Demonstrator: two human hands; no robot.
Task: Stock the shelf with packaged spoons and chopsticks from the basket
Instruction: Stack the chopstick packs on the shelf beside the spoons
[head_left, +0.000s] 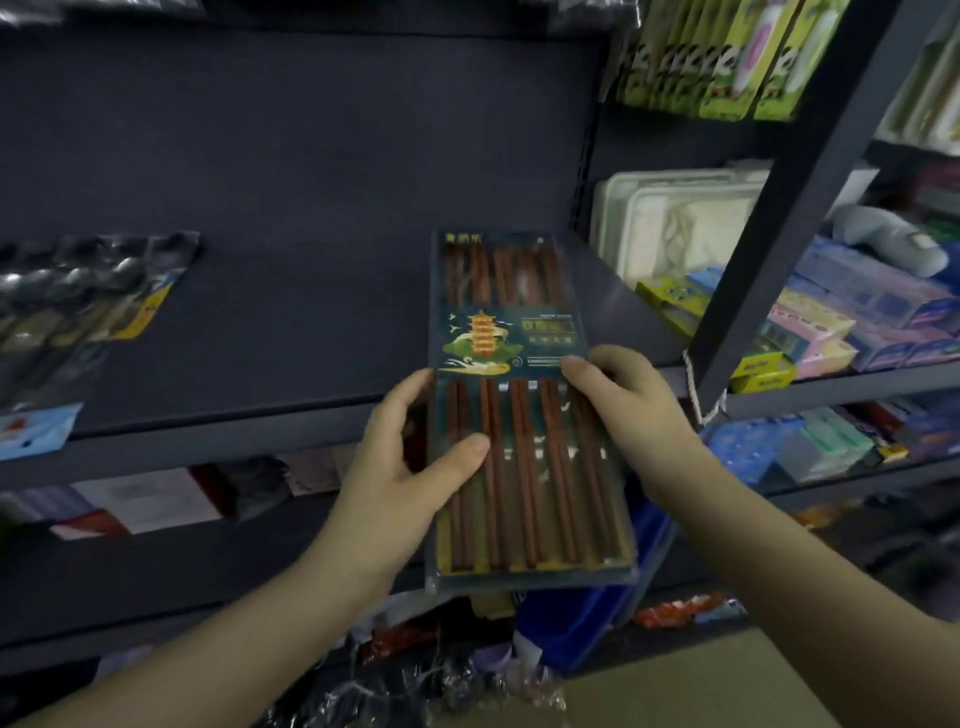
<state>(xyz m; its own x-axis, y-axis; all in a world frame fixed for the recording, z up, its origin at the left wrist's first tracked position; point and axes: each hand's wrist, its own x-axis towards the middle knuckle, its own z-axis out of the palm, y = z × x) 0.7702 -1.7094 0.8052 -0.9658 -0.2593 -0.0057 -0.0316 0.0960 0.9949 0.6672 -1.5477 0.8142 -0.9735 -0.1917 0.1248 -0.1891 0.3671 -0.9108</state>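
Observation:
A long pack of brown chopsticks (524, 415) with a dark blue label lies lengthwise, its far half on the dark shelf board (291, 322) and its near half hanging out over the front edge. My left hand (410, 467) grips its left edge, thumb on top. My right hand (628, 410) holds the right edge, thumb across the label. Packs of metal spoons (88, 291) lie at the shelf's left end. The blue basket (587, 613) shows below the pack, mostly hidden.
A slanted dark upright post (779, 218) stands to the right of the shelf. Beyond it are white trays (675, 223) and colourful boxes (831, 332). Green packs (727, 57) hang above. Lower shelves hold boxes, and plastic-wrapped goods (415, 670) lie near the floor.

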